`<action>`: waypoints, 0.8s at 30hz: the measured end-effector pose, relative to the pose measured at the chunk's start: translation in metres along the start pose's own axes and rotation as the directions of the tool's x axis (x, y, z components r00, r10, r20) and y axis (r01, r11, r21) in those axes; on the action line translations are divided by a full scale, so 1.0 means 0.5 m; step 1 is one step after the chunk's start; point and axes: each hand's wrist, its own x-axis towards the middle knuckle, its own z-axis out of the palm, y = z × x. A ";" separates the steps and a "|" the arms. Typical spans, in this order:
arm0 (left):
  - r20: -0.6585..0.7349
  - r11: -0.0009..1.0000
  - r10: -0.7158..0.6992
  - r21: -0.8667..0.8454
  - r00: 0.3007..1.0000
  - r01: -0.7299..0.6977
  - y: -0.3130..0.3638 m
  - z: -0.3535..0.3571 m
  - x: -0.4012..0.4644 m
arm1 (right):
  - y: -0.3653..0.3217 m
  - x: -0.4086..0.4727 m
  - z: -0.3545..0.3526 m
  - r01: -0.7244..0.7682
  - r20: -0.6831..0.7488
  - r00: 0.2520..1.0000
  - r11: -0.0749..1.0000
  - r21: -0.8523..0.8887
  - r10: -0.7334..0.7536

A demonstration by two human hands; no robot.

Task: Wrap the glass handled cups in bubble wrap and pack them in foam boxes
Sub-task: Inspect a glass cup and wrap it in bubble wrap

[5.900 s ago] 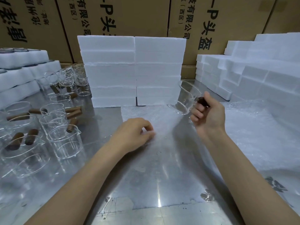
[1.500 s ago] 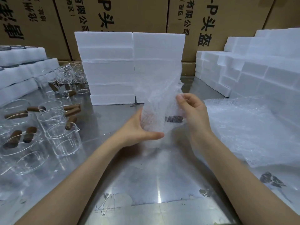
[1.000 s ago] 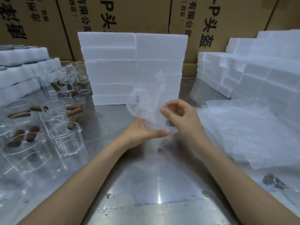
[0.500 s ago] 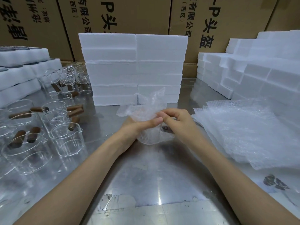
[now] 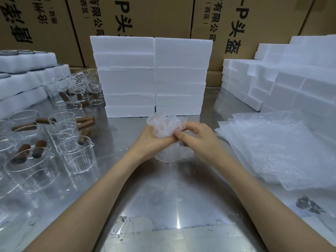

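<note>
Both hands meet over the metal bench (image 5: 169,193), just in front of the foam stack (image 5: 151,75). Left hand (image 5: 151,141) has its grip wrapped round the bubble-wrapped cup (image 5: 166,137), thumb across the front. Right hand (image 5: 197,138) pinches the wrap at the bundle's right side, fingers curled on it. Crumpled loose wrap sticks up above the hands; the bundle's rounded bottom shows below them, just above the bench. The cup inside is mostly hidden.

Foam stack: two columns side by side, about six slabs each. Left of it, bare glass cups (image 5: 75,153) with brown handles, roughly a dozen or more, exact count unclear. Right of it, one pile of bubble wrap sheets (image 5: 276,148) and stepped foam boxes (image 5: 283,79). More foam trays (image 5: 23,79) sit far left. Cardboard cartons (image 5: 163,15) stand behind.
</note>
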 end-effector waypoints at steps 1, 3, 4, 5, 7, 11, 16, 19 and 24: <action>0.045 0.999 0.013 -0.040 0.999 -0.012 0.003 -0.003 -0.003 | -0.001 -0.001 -0.001 0.010 0.023 1.000 0.998 -0.061 -0.009; 0.092 0.995 0.003 -0.101 0.996 0.007 0.005 -0.011 -0.005 | -0.005 -0.005 -0.002 0.026 0.056 0.998 0.982 -0.188 -0.016; 0.097 0.992 -0.030 -0.115 0.995 0.042 0.005 -0.016 -0.005 | -0.007 -0.007 -0.002 0.034 0.069 0.997 0.970 -0.240 -0.018; 0.071 0.990 -0.078 -0.111 0.994 0.086 0.007 -0.021 -0.005 | -0.008 -0.009 -0.002 0.047 0.086 0.996 0.953 -0.300 -0.022; -0.059 0.996 -0.085 -0.037 0.995 0.083 0.018 -0.028 -0.011 | -0.010 -0.014 0.001 0.095 0.132 0.990 0.889 -0.449 -0.039; -0.237 0.916 0.274 0.359 0.932 -0.179 0.040 -0.048 -0.022 | -0.016 -0.018 0.009 0.139 0.168 0.984 0.810 -0.570 -0.051; -0.023 0.772 0.295 0.595 0.955 -0.224 0.048 -0.028 -0.038 | -0.013 -0.013 0.010 0.153 0.144 0.986 0.773 -0.615 -0.080; 0.015 0.720 0.257 0.664 0.966 -0.201 0.044 -0.032 -0.039 | -0.008 -0.014 0.007 0.143 0.056 0.989 0.832 -0.535 -0.135; 0.198 0.607 0.102 0.764 0.975 -0.219 0.039 -0.023 -0.032 | -0.004 -0.015 -0.001 0.180 -0.024 0.977 0.878 -0.443 -0.213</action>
